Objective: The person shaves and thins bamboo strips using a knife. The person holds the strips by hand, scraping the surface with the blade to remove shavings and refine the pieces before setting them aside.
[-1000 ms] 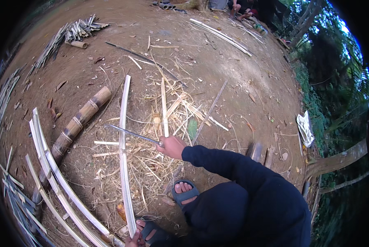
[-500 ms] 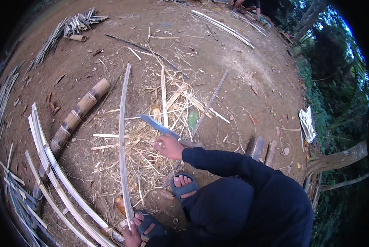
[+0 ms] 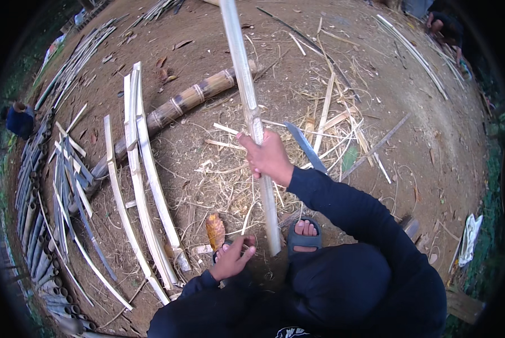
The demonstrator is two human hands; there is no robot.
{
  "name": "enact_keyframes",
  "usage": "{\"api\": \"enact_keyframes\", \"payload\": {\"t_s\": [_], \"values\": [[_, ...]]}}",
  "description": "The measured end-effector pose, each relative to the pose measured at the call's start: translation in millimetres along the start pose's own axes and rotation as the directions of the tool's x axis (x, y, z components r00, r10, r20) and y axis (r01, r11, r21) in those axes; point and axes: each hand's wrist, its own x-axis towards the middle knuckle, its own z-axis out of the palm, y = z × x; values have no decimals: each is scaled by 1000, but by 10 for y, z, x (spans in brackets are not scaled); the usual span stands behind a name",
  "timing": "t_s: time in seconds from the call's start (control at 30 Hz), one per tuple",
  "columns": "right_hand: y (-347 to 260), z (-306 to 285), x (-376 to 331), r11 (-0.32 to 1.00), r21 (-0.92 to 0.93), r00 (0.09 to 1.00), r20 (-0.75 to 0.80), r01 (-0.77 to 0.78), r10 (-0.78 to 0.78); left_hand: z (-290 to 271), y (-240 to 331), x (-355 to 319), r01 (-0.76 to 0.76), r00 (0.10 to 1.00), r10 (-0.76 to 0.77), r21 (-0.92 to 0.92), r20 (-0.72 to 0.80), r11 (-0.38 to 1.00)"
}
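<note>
My right hand is closed round a long split bamboo strip, near its node. The strip's lower end hangs just in front of my sandalled feet, and its far end runs out of the top of the view. My left hand is apart from the strip, low by my left foot, fingers loosely bent and spread with nothing seen in them. Just right of my right hand a machete lies over the shavings; my right forearm hides its handle. Pale bamboo shavings cover the ground below.
A thick bamboo pole lies to the left, with several split bamboo strips resting across it. Piled bamboo lines the far left. A brown leaf lies near my left foot. Two other people are farther off.
My right hand has moved left and taken hold of the bamboo strip. My left hand has let go of its lower end. The view has swung to the left.
</note>
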Motion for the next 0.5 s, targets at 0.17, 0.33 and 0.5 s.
{"api": "enact_keyframes", "payload": {"t_s": [0.17,0.33,0.5], "values": [[-309,-157,-61,842,-438,947,193,316,-255,-989,831,210,-210,689,343,278,-638,937],[-433,-86,-90,641,-528,819,475,558,-321,-2063,1490,162,-673,455,221,-170,-863,720],[-353,182,-50,570,-433,668,679,699,-303,-2361,2418,-84,-820,123,325,88,-938,566]]}}
